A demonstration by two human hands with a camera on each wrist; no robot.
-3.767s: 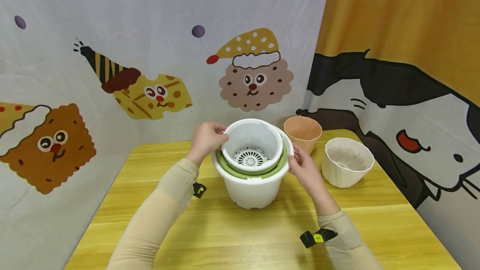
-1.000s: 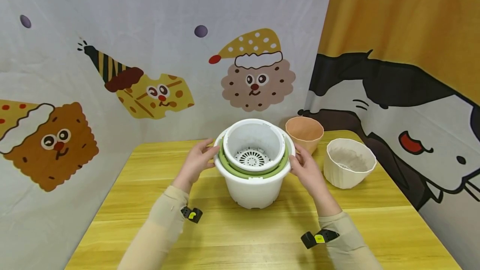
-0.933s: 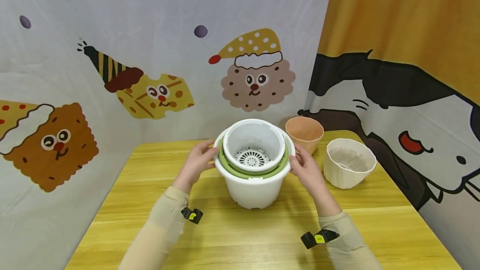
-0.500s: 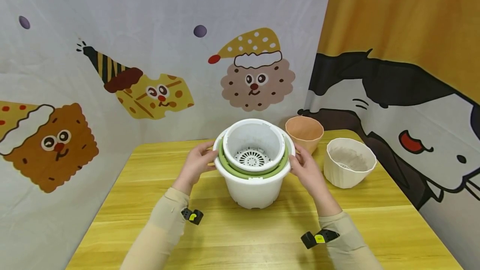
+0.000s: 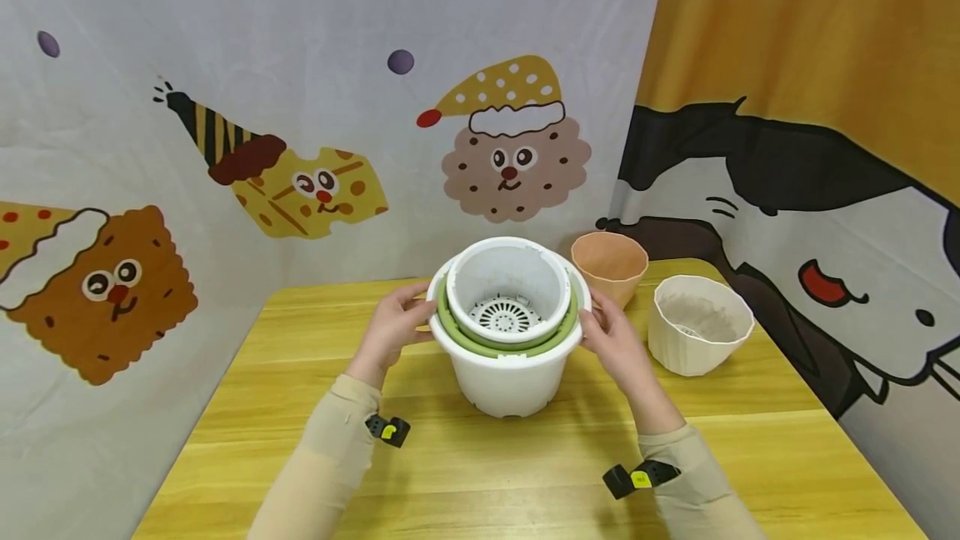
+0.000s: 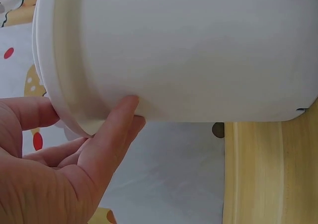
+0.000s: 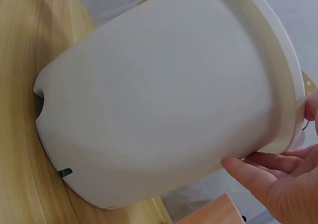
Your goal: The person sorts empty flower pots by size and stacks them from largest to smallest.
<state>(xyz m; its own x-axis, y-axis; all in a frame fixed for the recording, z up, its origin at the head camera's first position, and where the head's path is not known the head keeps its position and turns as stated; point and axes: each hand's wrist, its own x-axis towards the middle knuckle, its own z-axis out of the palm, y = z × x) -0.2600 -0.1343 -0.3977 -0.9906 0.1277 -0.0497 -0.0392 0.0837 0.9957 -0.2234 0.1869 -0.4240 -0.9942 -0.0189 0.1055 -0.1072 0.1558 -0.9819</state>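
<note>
A large white flowerpot (image 5: 508, 386) stands upright on the wooden table, notched along its bottom edge. Nested inside it are a green pot (image 5: 517, 350), showing only as a band, and a smaller white pot (image 5: 487, 265) with a slotted bottom. My left hand (image 5: 392, 325) grips the large pot's rim on the left. In the left wrist view its thumb (image 6: 37, 112) lies at the rim's edge, with fingers under the lip against the wall. On the opposite side my right hand (image 5: 611, 332) holds the same rim, its fingers (image 7: 253, 177) beneath the lip.
Behind my right hand stands a peach-orange pot (image 5: 611, 265). A cream faceted pot (image 5: 686, 348) with residue inside sits to its front right. The wooden table (image 5: 480, 473) ends at a cartoon-printed cloth (image 5: 330, 65) at the back and right.
My left hand has moved from the small inner pot's rim down and left to the large pot's rim, its thumb settling there. My right hand and the pots stay put.
</note>
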